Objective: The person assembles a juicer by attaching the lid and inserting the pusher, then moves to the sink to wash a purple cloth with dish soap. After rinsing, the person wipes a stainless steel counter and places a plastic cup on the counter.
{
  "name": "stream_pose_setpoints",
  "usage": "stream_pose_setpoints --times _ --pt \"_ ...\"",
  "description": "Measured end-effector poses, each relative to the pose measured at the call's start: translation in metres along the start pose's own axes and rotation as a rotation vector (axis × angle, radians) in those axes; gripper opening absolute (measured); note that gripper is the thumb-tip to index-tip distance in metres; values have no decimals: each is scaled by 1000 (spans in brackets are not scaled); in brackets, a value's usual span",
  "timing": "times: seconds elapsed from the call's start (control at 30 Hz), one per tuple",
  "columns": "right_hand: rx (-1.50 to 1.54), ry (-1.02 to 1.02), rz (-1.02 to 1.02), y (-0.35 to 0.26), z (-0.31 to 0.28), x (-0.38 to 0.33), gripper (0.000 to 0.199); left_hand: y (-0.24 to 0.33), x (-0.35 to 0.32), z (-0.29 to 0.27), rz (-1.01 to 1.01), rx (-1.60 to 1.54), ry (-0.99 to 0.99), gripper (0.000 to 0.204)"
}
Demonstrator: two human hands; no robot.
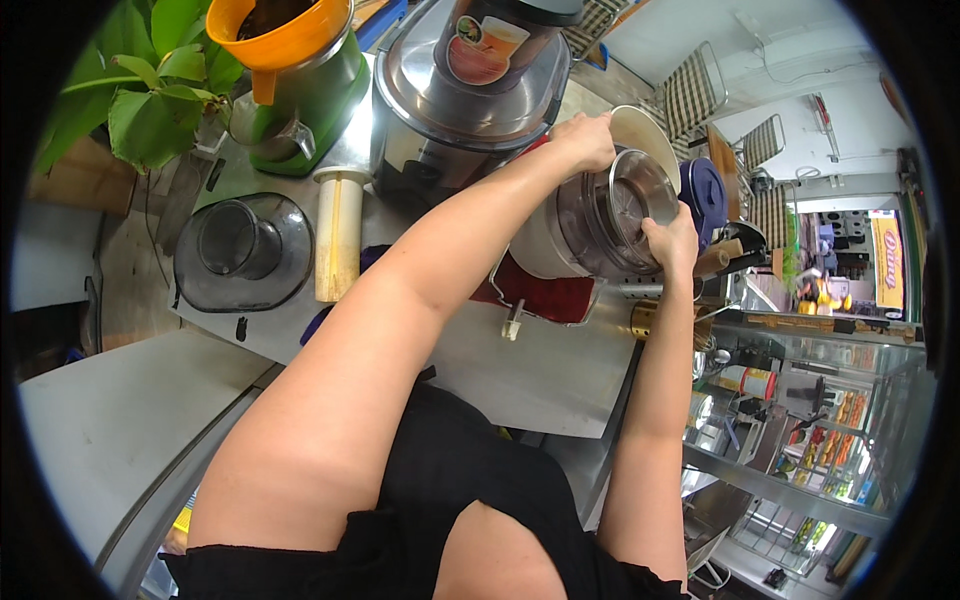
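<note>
Smoky plastic bowl (650,190) is what I have between both hands on my feed, tipped so its open mouth shows, to the right of the steel-topped juicer (468,105) and a little nearer the wearer. The right hand (675,242) pinches its rim on the side away from the juicer, thumb laid over the edge and the other fingers mostly hidden behind the wall. The left hand (583,142) is on the juicer side, fingers bent down by the bowl's upper edge; I cannot tell whether they grip the bowl or the cream tub (640,128) just behind it. Against the bowl's juicer-facing side I see a white container (535,242); whether one sits inside the other I cannot make out.

Nearer the wearer than the juicer, I have a red tray (560,290) on its right and, on its left, a pale cylinder (340,235) standing close by. Farther left of the juicer lies a dark translucent cover (285,270) with a round chute. An orange hopper (285,45) on a green machine (335,105) is left of the juicer too, and I see a leafy plant (145,120) beyond that. Well right of the juicer stands a purple-lidded tub (705,195).
</note>
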State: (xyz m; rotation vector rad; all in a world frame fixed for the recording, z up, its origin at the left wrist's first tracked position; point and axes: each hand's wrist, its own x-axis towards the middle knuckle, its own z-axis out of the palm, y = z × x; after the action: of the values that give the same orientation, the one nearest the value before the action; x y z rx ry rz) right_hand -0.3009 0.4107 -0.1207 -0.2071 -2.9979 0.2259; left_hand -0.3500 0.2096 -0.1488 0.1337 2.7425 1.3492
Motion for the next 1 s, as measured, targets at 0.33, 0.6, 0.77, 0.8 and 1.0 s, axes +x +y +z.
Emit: stream_pose_setpoints --times 0.33,0.6,0.77,0.8,1.0 --pt "5 -151 -10 -6 -10 -4 66 -16 -9 12 45 -149 140 39" --pt "602 -163 3 16 -21 54 56 -6 -10 11 -4 -105 163 41" --pt "285 -30 -197 38 33 123 63 -8 -13 16 -101 -364 196 51" --pt "283 -53 -273 27 39 125 60 -13 -17 19 -106 -396 242 57" --pt "259 -238 -247 30 44 143 31 -9 -112 41 -88 -480 74 101"
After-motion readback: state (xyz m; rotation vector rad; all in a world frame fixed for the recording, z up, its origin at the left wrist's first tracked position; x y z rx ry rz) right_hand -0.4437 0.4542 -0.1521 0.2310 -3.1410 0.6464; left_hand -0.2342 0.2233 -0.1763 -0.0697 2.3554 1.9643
